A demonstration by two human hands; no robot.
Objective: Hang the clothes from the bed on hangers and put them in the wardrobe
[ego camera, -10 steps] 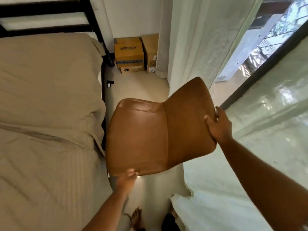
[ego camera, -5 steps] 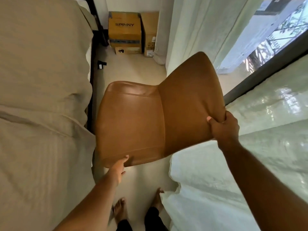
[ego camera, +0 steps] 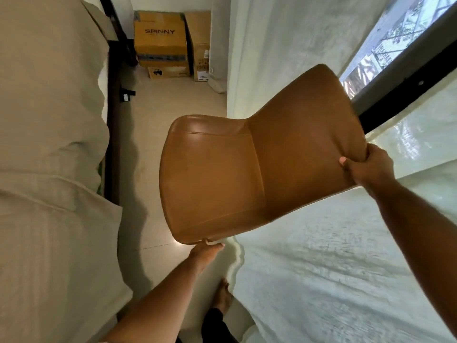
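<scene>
You hold the chair (ego camera: 247,179) by the bed (ego camera: 49,120), right hand (ego camera: 368,167) gripping its back, left hand (ego camera: 206,251) at the seat edge, grip unclear. You seem to be clearing space; next, a steady set-down.

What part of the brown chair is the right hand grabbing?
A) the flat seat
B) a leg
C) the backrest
C: the right hand curls its thumb and fingers round the backrest edge of the chair, away from the seat.
</scene>
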